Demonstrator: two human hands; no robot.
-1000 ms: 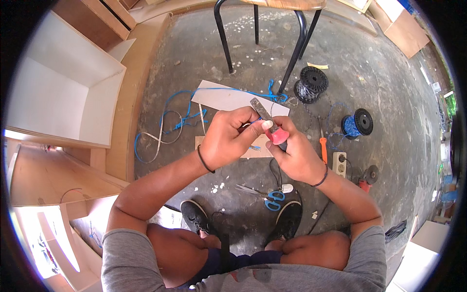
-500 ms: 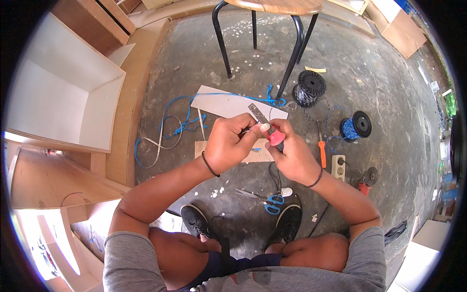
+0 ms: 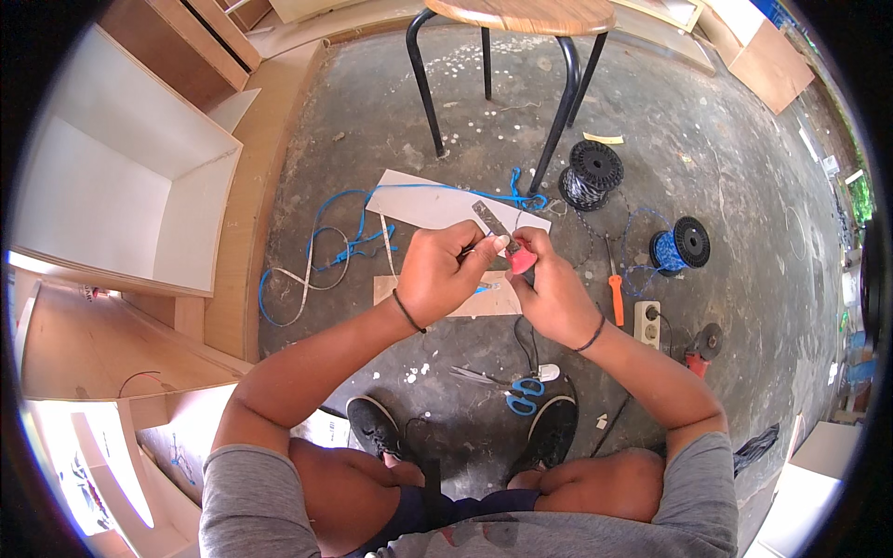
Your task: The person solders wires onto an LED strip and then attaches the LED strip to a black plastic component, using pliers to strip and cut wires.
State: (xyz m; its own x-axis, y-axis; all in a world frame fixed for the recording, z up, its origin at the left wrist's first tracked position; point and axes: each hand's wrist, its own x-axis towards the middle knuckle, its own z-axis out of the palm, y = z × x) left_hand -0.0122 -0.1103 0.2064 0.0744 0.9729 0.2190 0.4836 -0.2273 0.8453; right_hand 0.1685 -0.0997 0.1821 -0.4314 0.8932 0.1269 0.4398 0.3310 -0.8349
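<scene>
My right hand is closed around the red handle of a utility knife, whose grey blade points up and to the left. Right beside it, my left hand pinches something small and thin against the blade; what it is cannot be made out. Both hands meet above a concrete floor, over a small wooden board. I am seated, with my black shoes below the hands.
Blue cable loops on the floor at left near a white panel. A stool stands ahead. Black-white wire spool, blue wire spool, orange screwdriver, power strip, blue scissors lie around. A wooden cabinet stands left.
Both hands have drifted slightly toward me with the knife; the grip is unchanged.
</scene>
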